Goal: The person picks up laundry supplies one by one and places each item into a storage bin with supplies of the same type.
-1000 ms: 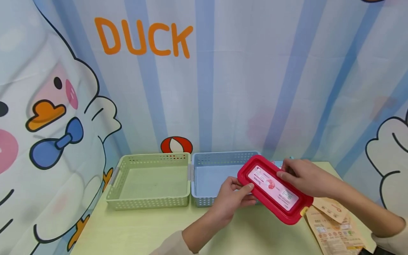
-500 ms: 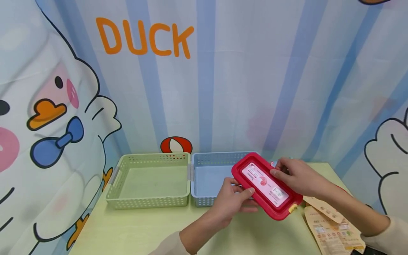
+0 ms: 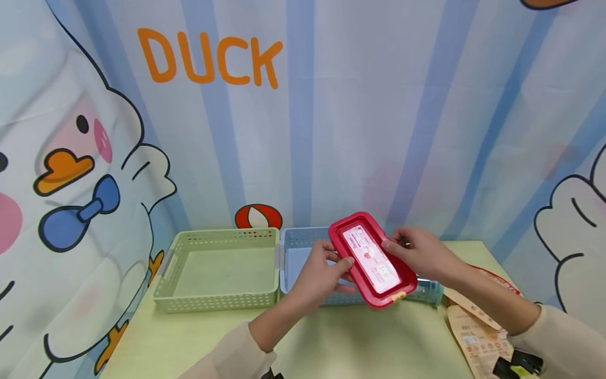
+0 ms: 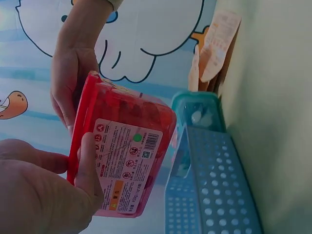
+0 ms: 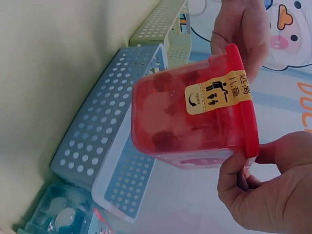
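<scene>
Left grip (image 3: 319, 276) and right grip (image 3: 423, 255) pinch opposite long edges of a red lidded box (image 3: 371, 259) between them, above the desk (image 3: 156, 342); reddish contents (image 5: 163, 112) show through. Its long axis runs from far left, beyond the grips, to near right, yellow seal (image 3: 399, 296) toward the person.

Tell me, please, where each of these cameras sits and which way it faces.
Head: on the head, facing forward and down at the red container; the left hand, right hand and both sleeves show.
Left wrist: on the left wrist, facing the container's side label; the left hand shows near, the right hand beyond.
Right wrist: on the right wrist, facing the container's end with the yellow sticker; the right hand shows near, the left beyond.
Shared: both wrist views show the container and the blue basket.
</scene>
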`<move>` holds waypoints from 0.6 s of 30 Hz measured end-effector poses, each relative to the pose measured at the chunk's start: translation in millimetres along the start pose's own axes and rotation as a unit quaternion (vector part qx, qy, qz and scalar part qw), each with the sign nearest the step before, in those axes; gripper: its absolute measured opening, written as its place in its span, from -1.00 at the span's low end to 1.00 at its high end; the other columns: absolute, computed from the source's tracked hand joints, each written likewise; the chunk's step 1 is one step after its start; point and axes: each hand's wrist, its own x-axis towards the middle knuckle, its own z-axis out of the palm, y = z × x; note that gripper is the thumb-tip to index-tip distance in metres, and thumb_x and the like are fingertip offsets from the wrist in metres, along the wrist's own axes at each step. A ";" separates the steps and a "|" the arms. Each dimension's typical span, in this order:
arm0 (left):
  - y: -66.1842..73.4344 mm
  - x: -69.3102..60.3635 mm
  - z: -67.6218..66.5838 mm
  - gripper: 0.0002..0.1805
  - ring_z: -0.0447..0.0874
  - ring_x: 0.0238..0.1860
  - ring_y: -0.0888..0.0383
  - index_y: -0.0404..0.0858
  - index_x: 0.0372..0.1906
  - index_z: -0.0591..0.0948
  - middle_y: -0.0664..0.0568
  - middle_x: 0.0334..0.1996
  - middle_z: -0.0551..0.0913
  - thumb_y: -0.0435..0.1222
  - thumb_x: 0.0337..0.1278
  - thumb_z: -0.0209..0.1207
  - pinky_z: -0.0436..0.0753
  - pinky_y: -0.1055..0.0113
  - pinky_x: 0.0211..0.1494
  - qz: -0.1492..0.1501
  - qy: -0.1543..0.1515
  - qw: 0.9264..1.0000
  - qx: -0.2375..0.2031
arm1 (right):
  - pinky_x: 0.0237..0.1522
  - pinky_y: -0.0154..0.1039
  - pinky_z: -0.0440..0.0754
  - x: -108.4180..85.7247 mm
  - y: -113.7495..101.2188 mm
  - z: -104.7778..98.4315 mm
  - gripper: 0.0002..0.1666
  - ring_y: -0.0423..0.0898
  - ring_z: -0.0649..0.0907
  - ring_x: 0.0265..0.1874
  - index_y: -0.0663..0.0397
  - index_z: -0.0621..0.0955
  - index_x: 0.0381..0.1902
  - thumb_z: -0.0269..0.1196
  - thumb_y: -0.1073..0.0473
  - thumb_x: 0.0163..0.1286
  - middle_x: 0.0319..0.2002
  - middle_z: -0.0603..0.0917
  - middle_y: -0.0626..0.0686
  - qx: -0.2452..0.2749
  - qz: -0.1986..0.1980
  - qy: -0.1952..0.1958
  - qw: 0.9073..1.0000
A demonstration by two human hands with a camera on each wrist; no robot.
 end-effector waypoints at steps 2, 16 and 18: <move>3.2 2.4 -4.6 -0.46 0.81 -0.18 -0.01 -0.33 0.30 0.31 -0.17 0.02 0.54 -0.31 0.44 0.33 0.83 0.06 -0.22 0.002 0.008 1.000 0.018 | -0.37 -0.15 0.70 3.4 -3.2 3.2 -0.67 -0.05 0.67 -0.42 0.24 0.57 -0.12 0.28 0.03 0.60 -0.30 0.67 0.08 0.014 0.009 0.007 1.000; 31.0 19.2 -44.6 -0.44 0.79 -0.17 -0.05 -0.36 0.34 0.31 -0.22 0.03 0.54 -0.31 0.43 0.30 0.83 0.05 -0.25 0.013 0.032 0.996 0.083 | -0.21 -0.09 0.80 24.6 -30.1 19.0 -0.56 0.04 0.70 -0.20 0.31 0.55 0.10 0.32 0.03 0.57 -0.03 0.62 0.22 0.139 0.042 0.010 0.989; 37.0 21.4 -49.9 -0.46 0.79 -0.17 -0.05 -0.35 0.34 0.33 -0.22 0.03 0.54 -0.31 0.43 0.29 0.83 0.05 -0.25 0.017 0.039 0.995 0.089 | -0.19 -0.10 0.80 28.5 -34.2 20.3 -0.54 0.05 0.70 -0.17 0.31 0.55 0.13 0.30 0.01 0.58 0.00 0.63 0.22 0.149 0.040 0.013 0.988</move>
